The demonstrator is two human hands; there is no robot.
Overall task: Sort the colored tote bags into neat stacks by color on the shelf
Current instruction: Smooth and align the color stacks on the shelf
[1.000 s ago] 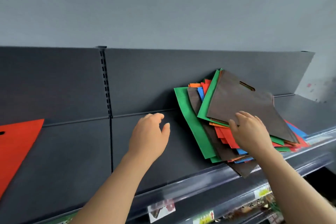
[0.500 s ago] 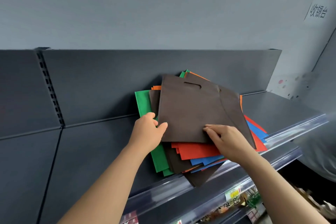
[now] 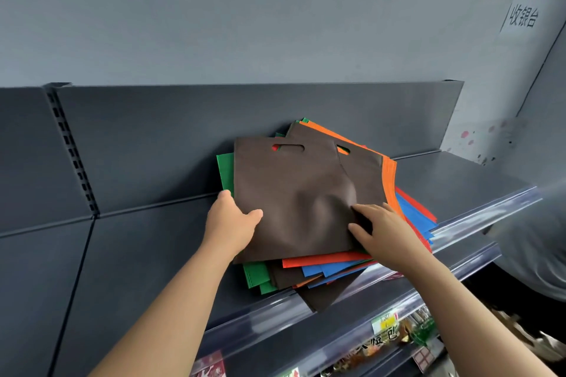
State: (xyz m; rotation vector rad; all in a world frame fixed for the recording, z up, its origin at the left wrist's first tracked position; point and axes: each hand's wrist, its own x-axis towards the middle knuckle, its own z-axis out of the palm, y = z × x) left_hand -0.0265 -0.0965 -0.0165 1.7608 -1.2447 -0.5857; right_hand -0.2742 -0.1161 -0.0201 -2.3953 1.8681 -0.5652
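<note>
Brown tote bag (image 3: 291, 193) tops mixed pile (image 3: 333, 269) on grey shelf (image 3: 453, 180); my left hand (image 3: 229, 222) grips its edge, right hand (image 3: 389, 232) pinches its corner.

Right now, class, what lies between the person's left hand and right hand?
Head view: the top brown bag, its cloth puckered, spans the stretch from left hand to right hand.

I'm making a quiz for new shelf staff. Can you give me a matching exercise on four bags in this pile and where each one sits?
Things:
1. top brown bag
2. green bag
3. orange bag
4. blue bags

Places:
A. strip along the pile's back and right rim
B. uppermost, its edge gripped by the left hand
C. sticking out at the pile's left side
D. fanned out low at the front right

Pairs: 1-B, 2-C, 3-A, 4-D
</note>
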